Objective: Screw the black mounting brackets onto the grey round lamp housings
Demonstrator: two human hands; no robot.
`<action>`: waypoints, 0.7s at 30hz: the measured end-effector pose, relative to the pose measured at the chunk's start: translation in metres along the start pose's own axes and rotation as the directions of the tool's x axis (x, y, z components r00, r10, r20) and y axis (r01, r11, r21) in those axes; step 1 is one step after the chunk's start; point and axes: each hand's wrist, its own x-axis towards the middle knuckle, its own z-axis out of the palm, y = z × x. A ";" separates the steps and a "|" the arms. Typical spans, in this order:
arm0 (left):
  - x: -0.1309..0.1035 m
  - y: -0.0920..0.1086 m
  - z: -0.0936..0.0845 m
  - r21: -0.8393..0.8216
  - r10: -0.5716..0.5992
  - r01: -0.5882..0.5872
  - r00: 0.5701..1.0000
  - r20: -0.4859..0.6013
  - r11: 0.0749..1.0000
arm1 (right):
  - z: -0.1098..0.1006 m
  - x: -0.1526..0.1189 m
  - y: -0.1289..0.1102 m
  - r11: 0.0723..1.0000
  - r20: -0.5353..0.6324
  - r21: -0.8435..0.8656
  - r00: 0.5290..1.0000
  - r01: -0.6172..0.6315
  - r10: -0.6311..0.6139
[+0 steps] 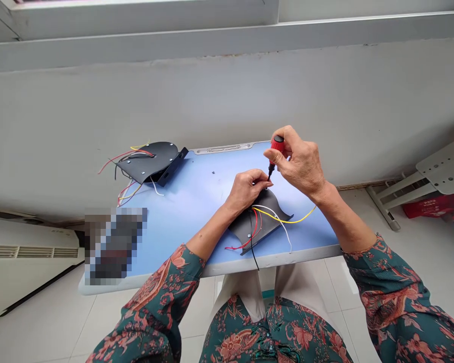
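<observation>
My right hand [300,161] is closed around the red and black handle of a screwdriver [277,145], which points down almost upright. Its tip meets the far corner of a black metal plate [265,229]. There, my left hand [245,190] is pinched beside the tip; what its fingers hold, if anything, is hidden. The plate has curved edges and a few small screws in its face. Red, white, yellow and black wires [272,217] come out of its middle and spread over its near and right sides.
A second black metal assembly [151,159] with coloured wires lies at the table's far left. Small dark screws [213,173] are on the blue tabletop [174,227]. A blurred-out item [117,247] lies at front left. The wall [136,111] stands behind the table.
</observation>
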 end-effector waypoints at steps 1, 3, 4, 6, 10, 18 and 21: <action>-0.001 0.000 0.000 -0.003 -0.001 0.001 1.000 -0.001 1.000 | -0.003 0.003 -0.002 1.000 0.052 0.026 0.999 0.008 -0.009; -0.002 -0.001 -0.001 -0.011 -0.005 0.005 1.000 0.003 1.000 | -0.009 0.008 -0.005 0.997 0.145 0.081 0.989 0.016 -0.027; -0.002 -0.001 -0.002 -0.013 -0.007 0.007 1.000 0.003 1.000 | -0.011 0.011 -0.007 0.995 0.188 0.103 0.982 0.012 -0.031; -0.002 -0.001 -0.002 -0.011 -0.004 0.004 1.000 0.003 1.000 | -0.013 0.016 -0.010 0.993 0.251 0.119 0.968 -0.019 -0.012; -0.002 -0.001 -0.001 -0.015 0.027 -0.026 0.999 0.038 1.000 | -0.007 0.022 -0.009 0.998 0.122 -0.027 0.990 -0.061 0.064; -0.002 -0.003 -0.002 -0.099 0.058 -0.052 0.997 0.058 0.994 | -0.006 0.017 0.012 0.946 0.242 0.298 0.969 -0.130 0.057; -0.002 -0.004 -0.002 -0.108 0.047 -0.039 0.996 0.079 0.993 | -0.008 0.015 0.016 0.905 0.240 0.399 0.969 -0.148 0.053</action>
